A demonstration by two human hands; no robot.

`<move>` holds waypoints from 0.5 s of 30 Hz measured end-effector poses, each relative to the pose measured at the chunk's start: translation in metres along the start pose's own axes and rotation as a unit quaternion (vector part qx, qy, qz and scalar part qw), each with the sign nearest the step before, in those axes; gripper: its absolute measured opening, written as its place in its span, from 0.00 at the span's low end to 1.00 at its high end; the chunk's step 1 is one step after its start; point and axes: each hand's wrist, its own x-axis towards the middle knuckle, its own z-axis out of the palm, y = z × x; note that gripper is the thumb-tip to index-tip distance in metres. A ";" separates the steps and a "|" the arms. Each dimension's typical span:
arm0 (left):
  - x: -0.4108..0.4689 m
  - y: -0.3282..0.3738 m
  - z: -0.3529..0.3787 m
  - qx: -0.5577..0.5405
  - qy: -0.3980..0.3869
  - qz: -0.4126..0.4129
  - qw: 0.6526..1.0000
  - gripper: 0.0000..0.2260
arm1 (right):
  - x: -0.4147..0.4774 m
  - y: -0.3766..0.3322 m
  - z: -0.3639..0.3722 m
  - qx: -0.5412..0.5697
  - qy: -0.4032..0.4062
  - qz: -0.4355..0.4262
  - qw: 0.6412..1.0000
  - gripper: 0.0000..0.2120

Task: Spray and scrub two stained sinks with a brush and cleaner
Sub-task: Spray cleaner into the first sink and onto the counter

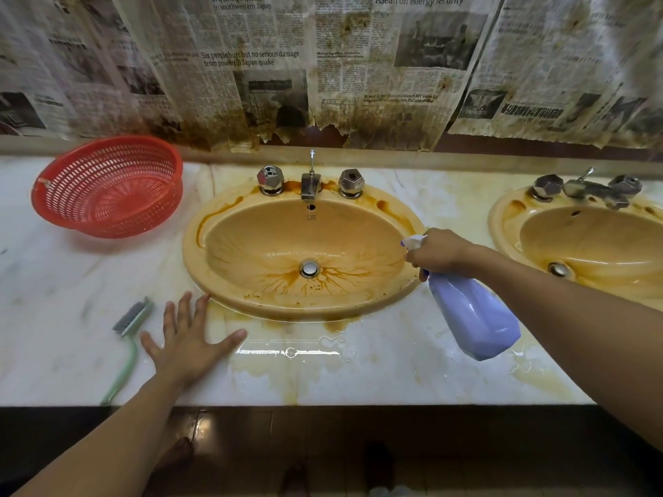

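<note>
A tan oval sink [251, 242] with brown stain streaks around its drain sits in the middle of the marble counter. A second stained sink [509, 224] lies at the right edge. My right hand [436, 254] grips the head of a purple spray bottle [473, 317], its nozzle pointing into the middle sink from the right rim. My left hand [188, 340] rests flat on the counter with fingers spread, just left of the sink's front rim. A green-handled brush [131, 330] lies on the counter beside my left hand, untouched.
A red plastic colander basket [107, 188] stands tilted at the back left. Taps [310, 181] sit behind each sink. Stained newspaper [323, 66] covers the wall. Puddles and brown marks [290, 351] wet the counter's front; the counter edge [323, 405] runs near me.
</note>
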 end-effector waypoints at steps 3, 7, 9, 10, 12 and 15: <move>-0.001 0.001 0.000 -0.002 0.000 -0.001 1.000 0.57 | -0.003 0.006 0.006 -0.009 0.000 -0.004 1.000 0.12; -0.002 0.002 -0.001 -0.003 -0.002 -0.001 1.000 0.57 | -0.006 0.011 0.011 0.005 0.014 -0.014 1.000 0.09; -0.002 0.002 -0.001 -0.003 0.001 -0.002 1.000 0.56 | -0.004 0.010 0.012 0.009 0.006 -0.024 1.000 0.10; -0.002 0.002 -0.002 -0.002 0.002 -0.003 1.000 0.56 | -0.003 0.008 0.013 0.004 -0.011 -0.034 0.999 0.12; -0.001 0.002 -0.002 -0.001 0.001 -0.004 1.000 0.55 | -0.003 0.003 0.016 0.012 -0.048 -0.049 0.998 0.13; -0.001 0.003 -0.002 0.000 -0.001 -0.010 1.000 0.54 | 0.003 -0.006 0.027 0.038 -0.074 -0.062 0.995 0.14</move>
